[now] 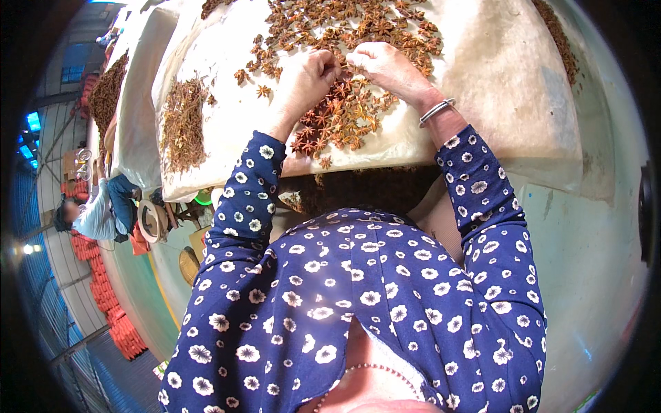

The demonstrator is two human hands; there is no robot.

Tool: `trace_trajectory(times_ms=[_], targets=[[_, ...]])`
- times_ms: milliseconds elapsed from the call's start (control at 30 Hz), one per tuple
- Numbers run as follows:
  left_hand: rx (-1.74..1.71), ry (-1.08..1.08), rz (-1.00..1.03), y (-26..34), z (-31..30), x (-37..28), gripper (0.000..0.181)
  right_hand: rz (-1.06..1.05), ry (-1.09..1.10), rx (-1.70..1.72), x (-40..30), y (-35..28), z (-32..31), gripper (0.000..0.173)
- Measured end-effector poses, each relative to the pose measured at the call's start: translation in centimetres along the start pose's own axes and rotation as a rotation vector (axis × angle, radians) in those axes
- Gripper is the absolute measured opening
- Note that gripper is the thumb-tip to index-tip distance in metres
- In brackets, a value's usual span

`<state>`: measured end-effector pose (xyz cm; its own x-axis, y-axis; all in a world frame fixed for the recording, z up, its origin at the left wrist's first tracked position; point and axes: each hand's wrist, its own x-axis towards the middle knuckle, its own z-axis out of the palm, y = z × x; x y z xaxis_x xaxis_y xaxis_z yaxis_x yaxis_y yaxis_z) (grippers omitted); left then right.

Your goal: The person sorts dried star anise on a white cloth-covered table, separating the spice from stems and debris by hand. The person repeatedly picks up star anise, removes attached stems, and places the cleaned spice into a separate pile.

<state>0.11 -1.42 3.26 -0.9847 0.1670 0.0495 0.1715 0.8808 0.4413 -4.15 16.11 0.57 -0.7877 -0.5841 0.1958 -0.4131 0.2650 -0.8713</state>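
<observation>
Both hands meet over loose star anise on a table covered with pale sheeting (485, 98). My left hand (310, 72) has its fingers curled in, thumb against the forefinger. Just right of it, my right hand (384, 64) bends in with its fingertips pinched together. Small brown bits show between the fingertips, but whether either hand grips one is too small to tell. Below the hands, a reddish-brown group of star anise (335, 118) reaches towards the table's near edge. A wider spread of star anise (356, 23) lies beyond them.
A heap of thin stems (183, 126) lies at the table's left. Under the near edge, a dark container (356, 188) holds brown material close to my body. Farther left, a person (100, 209) sits near stacked red sacks (111, 304). More brown material (560, 41) lies far right.
</observation>
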Motion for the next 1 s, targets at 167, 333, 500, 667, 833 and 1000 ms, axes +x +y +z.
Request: trace_trajectory(times_ms=[167,333,500,667,833,1000], targets=[[0.08,0.072,0.162,-1.5,1.3,-0.4,0.005,0.385,-0.193,0.44,-0.2,-0.2,0.6,0.017],[-0.004,0.1,0.113,-1.4,1.1,-0.8,0.006,0.476,-0.195,0.84,0.5,2.2,1.1,0.016],[-0.119,-0.194,0.182,0.3,1.7,-2.5,0.007,0.058,0.229,0.569,0.3,0.7,1.9,0.016],[-0.373,0.187,-0.158,-1.5,0.8,-4.5,0.009,0.004,0.123,0.565,-0.1,0.0,-0.1,0.022],[-0.571,0.42,-0.235,1.3,-3.9,-2.4,0.026,0.172,0.041,0.712,0.3,1.0,1.3,0.028],[0.009,0.346,0.193,4.3,-1.4,0.7,0.015,0.493,0.061,1.347,0.2,0.6,0.2,0.034]])
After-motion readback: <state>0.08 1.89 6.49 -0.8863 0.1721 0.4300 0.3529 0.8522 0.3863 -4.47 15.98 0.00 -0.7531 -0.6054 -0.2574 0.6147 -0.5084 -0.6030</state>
